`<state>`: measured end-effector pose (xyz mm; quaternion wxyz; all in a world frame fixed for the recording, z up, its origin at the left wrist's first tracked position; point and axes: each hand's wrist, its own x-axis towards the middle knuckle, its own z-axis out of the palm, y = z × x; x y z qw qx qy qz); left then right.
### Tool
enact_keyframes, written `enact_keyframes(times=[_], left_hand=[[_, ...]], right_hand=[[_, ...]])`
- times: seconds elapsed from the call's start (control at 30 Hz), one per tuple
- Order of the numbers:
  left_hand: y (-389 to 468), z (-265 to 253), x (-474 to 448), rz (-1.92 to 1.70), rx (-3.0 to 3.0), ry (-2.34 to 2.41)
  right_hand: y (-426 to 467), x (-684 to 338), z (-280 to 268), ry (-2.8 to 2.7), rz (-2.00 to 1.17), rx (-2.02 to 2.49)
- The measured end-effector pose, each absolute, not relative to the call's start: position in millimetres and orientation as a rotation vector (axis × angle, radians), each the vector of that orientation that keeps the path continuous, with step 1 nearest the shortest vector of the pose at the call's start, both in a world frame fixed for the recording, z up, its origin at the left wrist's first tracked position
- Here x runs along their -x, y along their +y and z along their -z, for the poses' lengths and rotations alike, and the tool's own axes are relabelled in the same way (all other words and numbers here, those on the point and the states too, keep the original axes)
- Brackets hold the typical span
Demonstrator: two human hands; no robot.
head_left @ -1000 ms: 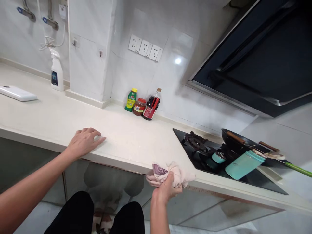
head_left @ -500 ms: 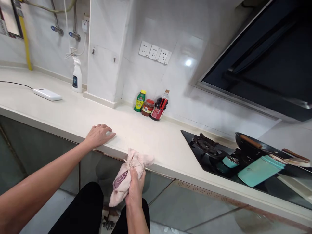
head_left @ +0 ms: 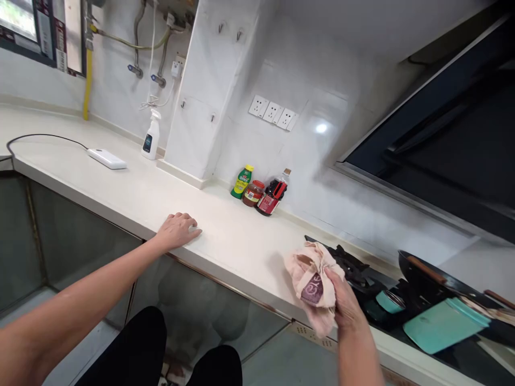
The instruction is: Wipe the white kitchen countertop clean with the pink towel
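Note:
My right hand (head_left: 345,300) grips a bunched pale pink cloth (head_left: 311,279) with a purple patch and light lettering. It holds the cloth over the counter's front edge, beside the near-left corner of the stove. Some of my right fingers are hidden behind the cloth. Farther left, my left hand (head_left: 179,231) rests palm down on the white countertop (head_left: 237,252). Its thumb is apart from the loosely bent fingers, and I see nothing held there.
Against the wall stand a green bottle (head_left: 242,182), a red-lidded jar (head_left: 254,193) and a dark sauce bottle (head_left: 274,194). A spray bottle (head_left: 152,136) and a white corded device (head_left: 107,159) are at left. The black stove (head_left: 350,268) carries a wok (head_left: 426,268) and a turquoise container (head_left: 446,326).
My right hand has carried the cloth right and up, from below the counter edge to beside the stove. The left hand stays on the counter. The view has shifted slightly.

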<state>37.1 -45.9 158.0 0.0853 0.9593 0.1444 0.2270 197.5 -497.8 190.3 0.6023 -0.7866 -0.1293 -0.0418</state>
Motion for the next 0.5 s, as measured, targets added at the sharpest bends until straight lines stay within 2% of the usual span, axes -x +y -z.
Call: enact_keyframes(times=[0.1,0.2,0.33,0.43,0.5], left_hand=[[-46,-157,-38,-0.685,-2.85,0.432],[-46,-156,-38,-0.691,-2.853,0.42],[-47,-156,-38,-0.677,-2.864,0.428],[-48,-157,-36,-0.683,-2.85,0.432],[-49,-156,-36,-0.701,-2.848,0.42]], right_hand=[[-547,-242,-187,-0.088,0.358,2.151],[-566,-253,-178,-0.146,0.456,2.27],[-552,-254,-153,-0.403,0.318,2.579],[-543,-260,-134,-0.429,0.153,2.872],[-541,-266,-130,-0.413,0.127,2.916]])
